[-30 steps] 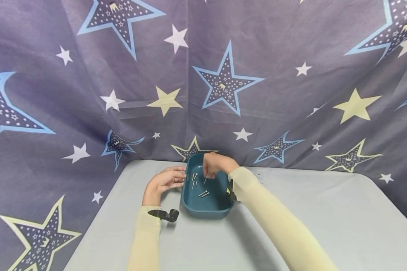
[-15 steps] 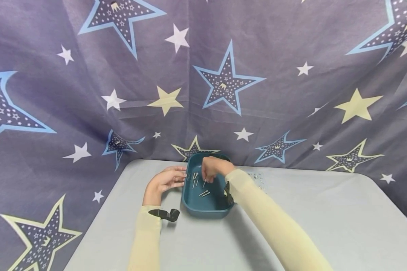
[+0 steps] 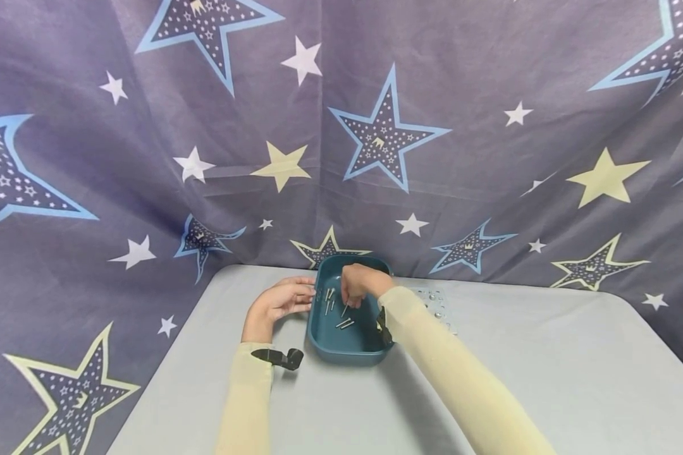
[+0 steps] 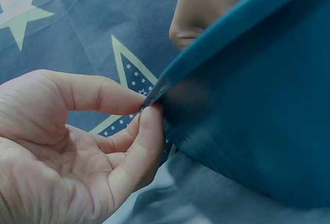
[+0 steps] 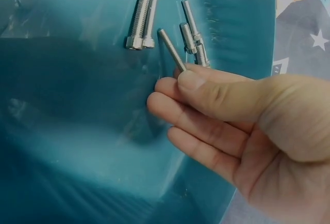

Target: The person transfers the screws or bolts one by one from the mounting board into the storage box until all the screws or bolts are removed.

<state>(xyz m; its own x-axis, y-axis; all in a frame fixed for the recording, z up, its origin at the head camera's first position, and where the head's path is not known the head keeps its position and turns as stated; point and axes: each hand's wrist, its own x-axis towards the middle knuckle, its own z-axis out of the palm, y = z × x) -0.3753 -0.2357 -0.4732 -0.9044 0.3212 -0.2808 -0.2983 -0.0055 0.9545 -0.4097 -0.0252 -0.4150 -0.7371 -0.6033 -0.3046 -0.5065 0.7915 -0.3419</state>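
A teal plastic bin (image 3: 350, 354) stands on the table, with several silver socket-head bolts (image 5: 136, 25) lying in it. My right hand (image 3: 358, 284) reaches down into the bin and pinches one bolt (image 5: 171, 48) between thumb and index finger. This bolt's threaded end points away from the fingertips, and its head is hidden in the grip. The other fingers of that hand lie loosely bent. At the bin's left side, my left hand (image 4: 98, 131) pinches the rim between thumb and finger.
A perforated metal plate (image 3: 434, 297) lies on the grey table (image 3: 546, 366), right of the bin and partly behind the right sleeve. A star-patterned cloth (image 3: 461, 95) hangs behind the table. Black camera straps (image 3: 279, 357) circle both wrists.
My right hand has shifted slightly left and down inside the bin, still pinching the bolt. More of the perforated plate shows beside the sleeve. My left hand stays at the rim.
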